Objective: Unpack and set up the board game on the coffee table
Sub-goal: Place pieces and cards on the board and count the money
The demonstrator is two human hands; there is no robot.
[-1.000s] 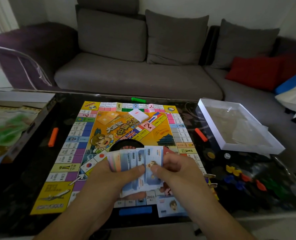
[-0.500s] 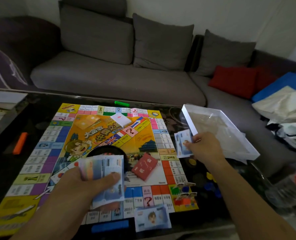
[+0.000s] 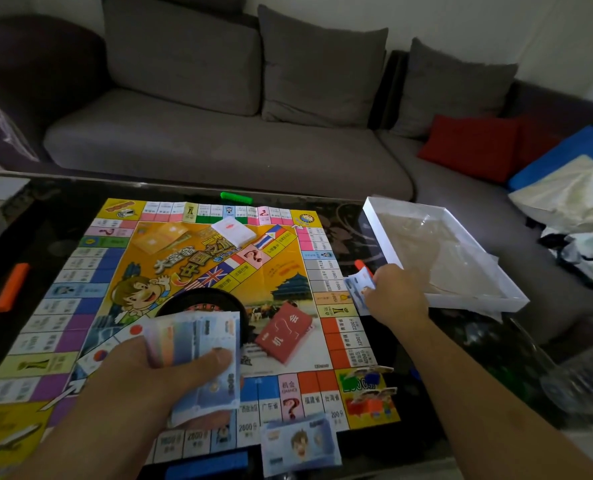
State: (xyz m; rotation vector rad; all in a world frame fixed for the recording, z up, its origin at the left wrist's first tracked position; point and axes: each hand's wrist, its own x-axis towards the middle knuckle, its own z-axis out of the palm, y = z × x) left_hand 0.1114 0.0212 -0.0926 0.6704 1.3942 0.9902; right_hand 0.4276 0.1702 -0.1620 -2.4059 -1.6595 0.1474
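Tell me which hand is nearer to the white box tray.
Right. The right hand pinches a few play money notes just beside the white box tray; the left hand grips a money stack over the board's near side.

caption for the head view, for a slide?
Left hand fans play money over the board; right hand sets a note beside it.

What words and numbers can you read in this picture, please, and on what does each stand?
"机会", with a smaller line beneath too blurred to read: pink square on the board.
"机会": red card deck.
"广东省", "福建省", "台湾省": near-edge board squares.
"2000", "200": the same row.
"2200", "3200": right-edge squares.
The board's big centre title is partly hidden; the other squares and the play money are too blurred.
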